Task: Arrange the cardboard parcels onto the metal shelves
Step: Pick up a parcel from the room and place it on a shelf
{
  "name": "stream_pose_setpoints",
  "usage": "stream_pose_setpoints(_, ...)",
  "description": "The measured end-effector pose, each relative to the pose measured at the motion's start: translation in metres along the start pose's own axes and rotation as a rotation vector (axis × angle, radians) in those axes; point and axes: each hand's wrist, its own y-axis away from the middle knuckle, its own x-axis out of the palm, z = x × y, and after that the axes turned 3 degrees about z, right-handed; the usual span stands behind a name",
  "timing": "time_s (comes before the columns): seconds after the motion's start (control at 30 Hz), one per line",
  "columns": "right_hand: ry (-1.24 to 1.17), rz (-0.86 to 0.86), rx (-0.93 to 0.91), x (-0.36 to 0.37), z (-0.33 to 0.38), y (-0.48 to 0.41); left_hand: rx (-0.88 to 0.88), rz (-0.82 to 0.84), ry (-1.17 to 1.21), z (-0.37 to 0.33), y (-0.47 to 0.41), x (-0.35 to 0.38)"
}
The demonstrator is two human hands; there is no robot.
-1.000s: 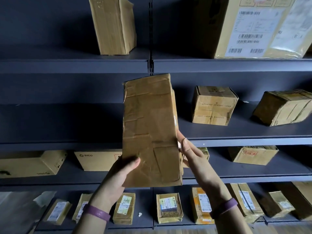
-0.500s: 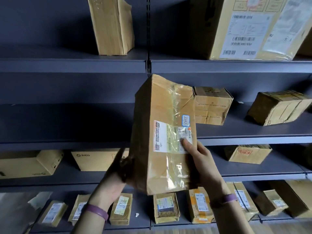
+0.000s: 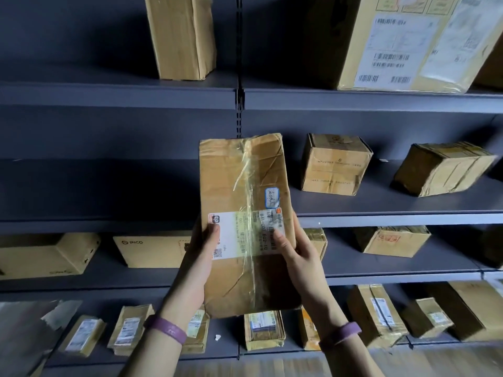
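I hold a tall, creased cardboard parcel (image 3: 239, 186) upright in front of the dark metal shelves (image 3: 109, 221). Its taped face with a white shipping label and a small blue-edged sticker is turned toward me. My left hand (image 3: 200, 257) grips its left edge, thumb on the label. On the right edge, my right hand (image 3: 296, 254) grips it with the thumb across the label's barcode. The parcel hangs level with the second shelf, at the upright post between two bays.
The second shelf's left bay (image 3: 95, 186) holds nothing; its right bay has two brown boxes (image 3: 336, 164). A tall box (image 3: 181, 36) and a large labelled carton (image 3: 413, 42) stand on the top shelf. Lower shelves carry several parcels.
I have turned the parcel around in my hands from its plain side to its labelled face, which is now square to me. My left thumb has come round onto the label.
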Motion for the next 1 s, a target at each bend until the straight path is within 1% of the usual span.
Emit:
stream_pose_setpoints(0.07, -0.001, -0.017, -0.012, -0.004, 0.000, 0.004, 0.001, 0.006, -0.044, -0.009, 0.005, 0.011)
stream_pose_setpoints(0.13, -0.014, -0.041, -0.022, -0.010, 0.001, 0.010, -0.065, 0.014, -0.115, -0.017, -0.001, 0.025)
stream_pose_setpoints(0.2, -0.029, -0.067, -0.021, -0.019, 0.002, 0.018, -0.075, 0.100, -0.107, -0.011, -0.004, 0.027)
stream_pose_setpoints(0.23, -0.029, -0.085, -0.020, -0.023, 0.003, 0.022, -0.086, 0.127, -0.068, -0.012, -0.001, 0.033)
stream_pose_setpoints(0.27, -0.030, -0.103, -0.018, -0.027, 0.004, 0.027, -0.096, 0.113, -0.049, -0.013, 0.002, 0.038)
stream_pose_setpoints(0.3, -0.030, -0.122, -0.015, -0.033, 0.005, 0.031, -0.093, 0.082, -0.078, -0.014, 0.004, 0.045)
stream_pose_setpoints(0.37, -0.025, -0.182, -0.016, -0.049, 0.008, 0.042, -0.013, 0.102, -0.184, -0.014, 0.020, 0.060)
stream_pose_setpoints(0.43, -0.014, -0.243, -0.016, -0.069, 0.013, 0.055, -0.018, 0.180, -0.147, -0.021, 0.048, 0.083)
stream_pose_setpoints(0.5, 0.002, -0.292, -0.004, -0.093, 0.017, 0.072, -0.042, 0.250, -0.110, -0.012, 0.057, 0.107)
stream_pose_setpoints(0.6, 0.031, -0.419, 0.013, -0.132, 0.026, 0.104, -0.121, 0.333, -0.214, 0.000, 0.058, 0.159)
stream_pose_setpoints(0.73, 0.055, -0.613, 0.013, -0.193, 0.039, 0.159, -0.180, 0.489, -0.181, 0.011, 0.096, 0.241)
stream_pose_setpoints(0.8, 0.078, -0.699, 0.014, -0.229, 0.047, 0.193, -0.157, 0.579, -0.232, 0.020, 0.127, 0.275)
stream_pose_setpoints(0.83, 0.088, -0.739, 0.023, -0.247, 0.051, 0.210, -0.103, 0.635, -0.221, 0.022, 0.147, 0.289)
stream_pose_setpoints(0.9, 0.104, -0.811, 0.022, -0.282, 0.059, 0.242, -0.073, 0.752, -0.166, 0.025, 0.191, 0.317)
stream_pose_setpoints(1.0, 0.134, -0.916, 0.001, -0.329, 0.072, 0.290, -0.029, 0.884, -0.129, 0.052, 0.220, 0.360)
